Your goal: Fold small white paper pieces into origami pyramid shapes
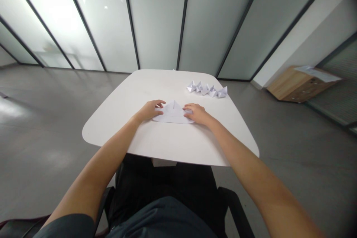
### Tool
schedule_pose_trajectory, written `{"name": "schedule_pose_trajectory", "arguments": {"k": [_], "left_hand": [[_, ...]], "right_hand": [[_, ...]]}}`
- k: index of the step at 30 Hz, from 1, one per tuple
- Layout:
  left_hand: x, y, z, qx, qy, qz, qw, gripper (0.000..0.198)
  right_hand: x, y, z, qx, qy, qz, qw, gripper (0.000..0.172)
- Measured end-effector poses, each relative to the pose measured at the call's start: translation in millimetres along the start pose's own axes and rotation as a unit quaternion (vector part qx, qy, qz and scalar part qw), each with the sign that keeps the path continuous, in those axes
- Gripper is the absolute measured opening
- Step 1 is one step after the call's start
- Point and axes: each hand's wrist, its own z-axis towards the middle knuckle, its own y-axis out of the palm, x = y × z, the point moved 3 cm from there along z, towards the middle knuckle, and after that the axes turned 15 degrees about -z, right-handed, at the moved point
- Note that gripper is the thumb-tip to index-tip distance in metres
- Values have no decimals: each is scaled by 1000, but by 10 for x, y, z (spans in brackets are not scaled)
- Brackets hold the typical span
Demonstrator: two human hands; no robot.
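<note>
A white folded sheet of paper point(173, 114) lies on the table in front of me, with a pointed peak at its far side and a long straight band along its near edge. A dark slit runs down the middle of the peak. My left hand point(150, 110) holds the paper's left end, its thumb on the paper and its fingers curved towards the sloping side. At the right end, my right hand point(196, 113) holds the paper the same way, its fingertips on the paper. Both hands cover the paper's outer corners.
A row of several folded paper boats point(205, 89) stands at the table's far right. The white table point(117, 119) has rounded corners. A wooden cabinet point(299, 83) with papers on top is by the wall at right. Frosted glass panels point(156, 18) rise behind the table.
</note>
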Motion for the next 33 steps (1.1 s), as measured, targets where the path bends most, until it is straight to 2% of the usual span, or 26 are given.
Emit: {"name": "schedule_pose_trajectory", "arguments": {"k": [6, 10, 14, 17, 21, 26, 29, 33], "left_hand": [[-50, -21, 13, -7, 1, -47, 999, 59], [-61, -30, 8, -7, 5, -84, 996, 58], [-40, -31, 6, -9, 3, -70, 997, 48], [-27, -36, 18, -9, -6, -25, 1000, 39], [-30, -49, 28, -9, -11, -2, 1000, 40], [-46, -30, 19, -30, -16, 13, 999, 41], [-22, -31, 27, 3, 10, 14, 1000, 33], [93, -60, 19, 69, 90, 10, 994, 25]], "right_hand": [[-39, -51, -25, -2, 9, 22, 1000, 34], [-49, -92, -60, 9, 46, 55, 997, 36], [-16, -106, -74, 31, 71, 104, 992, 35], [9, -114, -71, 44, 58, 117, 990, 29], [33, -105, -64, 53, 17, 161, 985, 13], [106, -67, -38, 90, 0, 175, 981, 11], [134, -94, -30, 135, -8, 178, 975, 12], [114, -211, -58, 207, -27, 167, 964, 14]]}}
